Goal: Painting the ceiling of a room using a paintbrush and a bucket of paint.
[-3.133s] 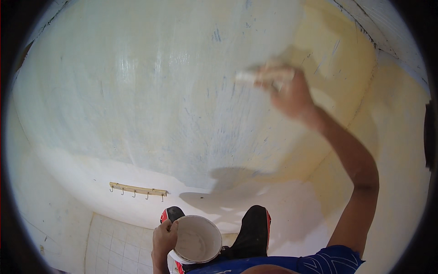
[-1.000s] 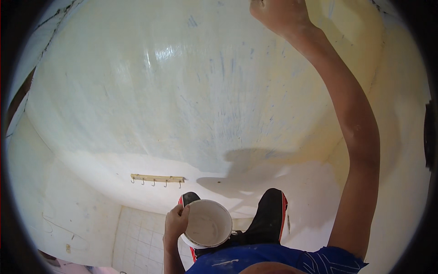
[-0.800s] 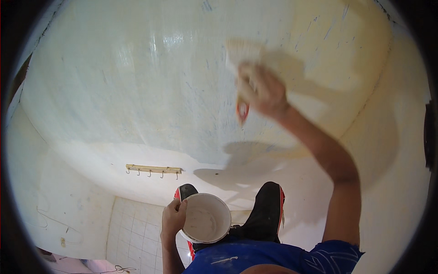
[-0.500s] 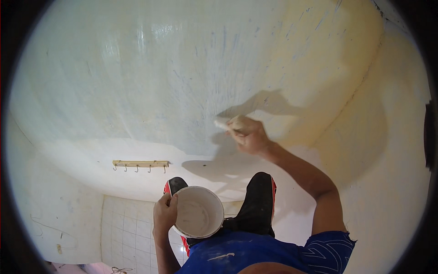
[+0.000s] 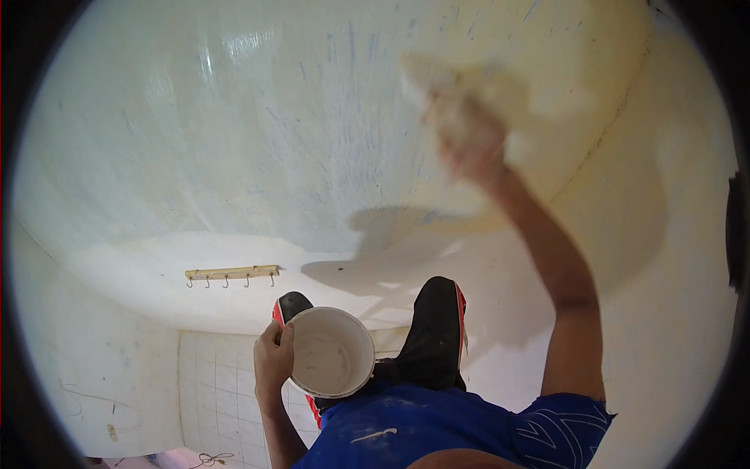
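Observation:
My left hand (image 5: 273,358) is closed on the rim of a white plastic bucket (image 5: 361,352), thumb over the edge, close to my lap. Whitish paint residue coats the inside of the bucket. Up and to the right, my right hand (image 5: 470,141) grips a paintbrush (image 5: 426,76), both smeared by motion. The brush's pale bristle end is at the wall (image 5: 258,133), though I cannot tell whether it touches. This wall carries a pale wet-looking coat on the left, with bluish streaks, and a yellower patch on the right.
A wooden hook rail (image 5: 232,273) with several metal hooks is fixed low on the wall. A wall corner runs down on the right, with a dark object (image 5: 734,232) at the far right edge. White floor tiles (image 5: 220,391) and a cord (image 5: 211,460) lie at lower left.
My right hand with the paintbrush has swept up and to the right along the wall. The left hand and bucket have shifted slightly up and left in view.

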Tool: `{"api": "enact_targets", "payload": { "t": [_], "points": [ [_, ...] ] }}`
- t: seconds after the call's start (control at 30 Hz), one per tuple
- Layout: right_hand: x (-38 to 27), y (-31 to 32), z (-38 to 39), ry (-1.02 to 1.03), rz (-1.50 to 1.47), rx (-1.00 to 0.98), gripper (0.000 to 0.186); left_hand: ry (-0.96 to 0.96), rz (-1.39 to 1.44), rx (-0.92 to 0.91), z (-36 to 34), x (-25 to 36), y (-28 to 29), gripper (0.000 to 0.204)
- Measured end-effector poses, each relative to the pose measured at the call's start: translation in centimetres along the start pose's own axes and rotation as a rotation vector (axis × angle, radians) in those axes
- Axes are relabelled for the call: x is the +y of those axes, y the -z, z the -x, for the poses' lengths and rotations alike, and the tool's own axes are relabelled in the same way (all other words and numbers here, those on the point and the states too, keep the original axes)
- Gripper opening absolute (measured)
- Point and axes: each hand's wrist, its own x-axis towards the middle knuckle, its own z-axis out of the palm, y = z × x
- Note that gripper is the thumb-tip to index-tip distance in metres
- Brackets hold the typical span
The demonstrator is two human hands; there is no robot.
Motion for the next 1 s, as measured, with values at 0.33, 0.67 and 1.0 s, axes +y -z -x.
{"api": "enact_targets", "payload": {
  "t": [0.33,0.67,1.0],
  "points": [
    [-19.8,-5.5,25.3,-1.512,-0.646,-0.190,0.008,0.086,-0.040,0.045,1.7,-0.8,0.6,0.047],
    [-23.2,1.1,12.4,-1.561,-1.461,0.057,0.006,0.115,-0.059,-0.008,-0.2,-0.6,0.7,0.043],
    [-32.8,-6.0,10.9,-0.992,-1.194,-0.978,0.017,0.114,-0.035,0.001,0.3,-1.0,1.0,0.043]
  ]
}}
